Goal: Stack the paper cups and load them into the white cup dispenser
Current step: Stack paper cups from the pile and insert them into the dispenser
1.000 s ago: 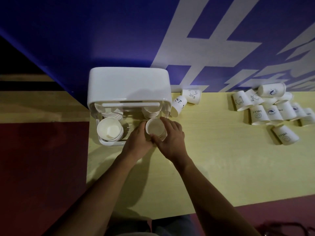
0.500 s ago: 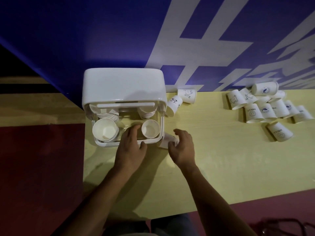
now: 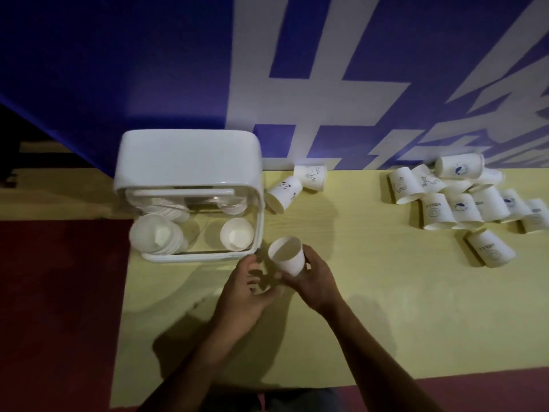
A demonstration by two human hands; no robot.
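Yellow table: right hand grips paper cup beside dispenser.

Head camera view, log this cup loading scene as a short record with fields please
dispenser: white cup dispenser at the table's left end, cup stacks inside
held cup: paper cup, mouth tilted up, in right hand
left hand: open beside the cup, holding nothing
nearby cups: two lying right of dispenser
loose pile: far right on yellow table

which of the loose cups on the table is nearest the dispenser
The panda-print cup, on its side just right of the white dispenser. The other loose cups lie farther right; one cup is in the right hand.
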